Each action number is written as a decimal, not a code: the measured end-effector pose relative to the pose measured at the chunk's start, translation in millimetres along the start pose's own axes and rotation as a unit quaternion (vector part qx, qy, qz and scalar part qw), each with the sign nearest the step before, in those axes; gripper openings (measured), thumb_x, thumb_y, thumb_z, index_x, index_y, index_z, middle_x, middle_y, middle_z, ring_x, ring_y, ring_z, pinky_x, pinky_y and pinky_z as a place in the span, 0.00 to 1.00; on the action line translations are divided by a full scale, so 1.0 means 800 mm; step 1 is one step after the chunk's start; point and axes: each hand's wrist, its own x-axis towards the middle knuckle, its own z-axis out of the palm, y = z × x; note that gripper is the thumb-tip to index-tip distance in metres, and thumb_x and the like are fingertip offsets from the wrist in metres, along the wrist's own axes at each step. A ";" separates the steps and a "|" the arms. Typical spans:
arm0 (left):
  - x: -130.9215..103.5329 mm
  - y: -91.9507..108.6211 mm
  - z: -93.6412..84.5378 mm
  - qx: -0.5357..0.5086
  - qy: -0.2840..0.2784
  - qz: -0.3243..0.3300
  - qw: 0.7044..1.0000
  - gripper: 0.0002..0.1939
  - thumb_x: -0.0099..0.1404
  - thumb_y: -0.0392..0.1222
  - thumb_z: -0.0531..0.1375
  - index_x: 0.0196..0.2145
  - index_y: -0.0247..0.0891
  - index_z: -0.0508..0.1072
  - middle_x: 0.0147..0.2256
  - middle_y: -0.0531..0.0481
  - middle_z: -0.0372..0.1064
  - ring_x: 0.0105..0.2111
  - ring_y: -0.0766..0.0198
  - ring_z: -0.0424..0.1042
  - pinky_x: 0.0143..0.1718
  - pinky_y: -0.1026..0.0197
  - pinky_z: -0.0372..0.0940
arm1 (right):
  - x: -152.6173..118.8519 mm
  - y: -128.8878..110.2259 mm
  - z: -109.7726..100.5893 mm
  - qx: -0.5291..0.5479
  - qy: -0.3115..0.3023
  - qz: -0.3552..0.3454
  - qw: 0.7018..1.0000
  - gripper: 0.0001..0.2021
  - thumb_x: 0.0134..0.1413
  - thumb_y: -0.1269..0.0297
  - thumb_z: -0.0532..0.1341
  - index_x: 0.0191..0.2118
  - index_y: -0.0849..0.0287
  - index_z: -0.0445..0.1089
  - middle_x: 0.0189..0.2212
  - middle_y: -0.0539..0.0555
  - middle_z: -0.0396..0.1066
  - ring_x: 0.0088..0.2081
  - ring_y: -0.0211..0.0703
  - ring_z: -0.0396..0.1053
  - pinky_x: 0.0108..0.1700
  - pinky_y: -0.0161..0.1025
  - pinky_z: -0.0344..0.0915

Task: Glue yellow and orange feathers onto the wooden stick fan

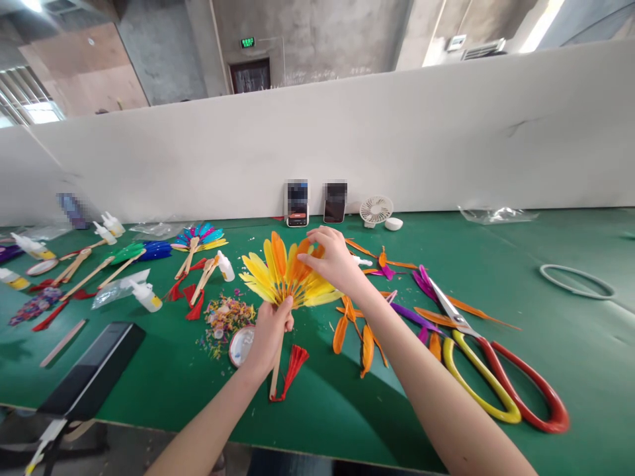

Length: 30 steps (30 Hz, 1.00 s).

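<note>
A feather fan [258, 270] with yellow and orange feathers stands spread above the green table. My left hand [272, 325] is closed around its base, where the feather quills meet the wooden handle. A red tassel [296, 363] hangs from the handle's lower end. At the fan's upper right, my right hand [330, 254] pinches an orange feather [301, 264] between thumb and fingers; its fingertips partly cover the feather. Loose orange feathers [367, 347] lie under my right forearm. Beside my left wrist is a small round dish [241, 345], partly hidden by the hand.
Large scissors [489, 357] with yellow and red handles lie at right among feathers. Colourful clippings [225, 320], a glue bottle [147, 295], other feather fans [201, 237] and a black box [94, 367] are at left. Two phones [297, 203] and a small fan [376, 209] stand by the white partition.
</note>
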 end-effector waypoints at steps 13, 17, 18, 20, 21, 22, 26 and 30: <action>0.001 -0.002 -0.001 0.011 -0.003 0.007 1.000 0.19 0.46 0.48 0.61 0.16 0.40 0.53 0.11 0.63 0.45 0.12 0.75 0.50 0.16 0.66 0.48 | -0.002 -0.007 -0.003 -0.008 -0.021 0.003 1.000 0.03 0.43 0.66 0.60 0.25 0.55 0.64 0.38 0.56 0.69 0.44 0.52 0.63 0.48 0.53 0.58; -0.003 0.000 0.000 -0.003 0.009 0.012 1.000 0.16 0.47 0.46 0.59 0.17 0.40 0.53 0.12 0.62 0.48 0.12 0.75 0.51 0.16 0.67 0.49 | -0.003 -0.007 -0.003 -0.004 -0.021 -0.001 1.000 0.03 0.43 0.65 0.60 0.26 0.55 0.64 0.38 0.56 0.69 0.44 0.53 0.63 0.48 0.54 0.58; -0.004 0.001 0.000 -0.002 0.011 0.013 1.000 0.16 0.48 0.45 0.59 0.17 0.40 0.53 0.13 0.62 0.48 0.13 0.75 0.51 0.17 0.67 0.49 | -0.003 -0.008 -0.003 -0.004 -0.022 -0.002 1.000 0.03 0.43 0.65 0.60 0.26 0.55 0.64 0.37 0.55 0.69 0.45 0.54 0.63 0.48 0.54 0.58; -0.004 0.003 0.001 0.000 0.010 0.013 1.000 0.16 0.48 0.46 0.58 0.17 0.40 0.53 0.12 0.62 0.48 0.12 0.75 0.50 0.17 0.67 0.49 | -0.004 -0.008 -0.003 -0.004 -0.025 0.001 1.000 0.03 0.43 0.66 0.60 0.26 0.55 0.64 0.38 0.56 0.69 0.45 0.54 0.62 0.48 0.54 0.58; -0.004 0.003 0.001 0.002 0.007 0.012 1.000 0.16 0.48 0.46 0.59 0.16 0.40 0.53 0.12 0.62 0.47 0.12 0.75 0.50 0.16 0.67 0.49 | -0.004 -0.009 -0.003 -0.004 -0.027 0.004 1.000 0.03 0.43 0.66 0.60 0.26 0.55 0.64 0.38 0.56 0.68 0.45 0.55 0.62 0.48 0.54 0.58; -0.004 0.003 0.001 0.003 0.005 0.011 1.000 0.17 0.48 0.46 0.59 0.16 0.40 0.52 0.12 0.63 0.46 0.12 0.75 0.50 0.16 0.67 0.49 | -0.004 -0.009 -0.003 -0.004 -0.028 0.006 1.000 0.04 0.43 0.66 0.60 0.26 0.55 0.64 0.38 0.57 0.68 0.46 0.55 0.62 0.48 0.54 0.58; -0.002 0.003 0.001 0.013 0.002 0.011 1.000 0.17 0.48 0.46 0.58 0.15 0.40 0.52 0.11 0.63 0.45 0.12 0.75 0.49 0.16 0.67 0.48 | -0.004 -0.011 -0.003 -0.002 -0.033 0.005 0.999 0.04 0.43 0.66 0.61 0.26 0.55 0.63 0.38 0.56 0.68 0.46 0.55 0.62 0.48 0.54 0.57; -0.003 0.002 0.000 0.016 -0.001 0.013 1.000 0.14 0.48 0.44 0.57 0.15 0.40 0.53 0.11 0.61 0.47 0.12 0.74 0.50 0.17 0.67 0.48 | -0.003 -0.013 -0.005 -0.007 -0.040 0.011 0.999 0.04 0.43 0.66 0.61 0.26 0.56 0.63 0.40 0.58 0.68 0.47 0.55 0.61 0.49 0.54 0.57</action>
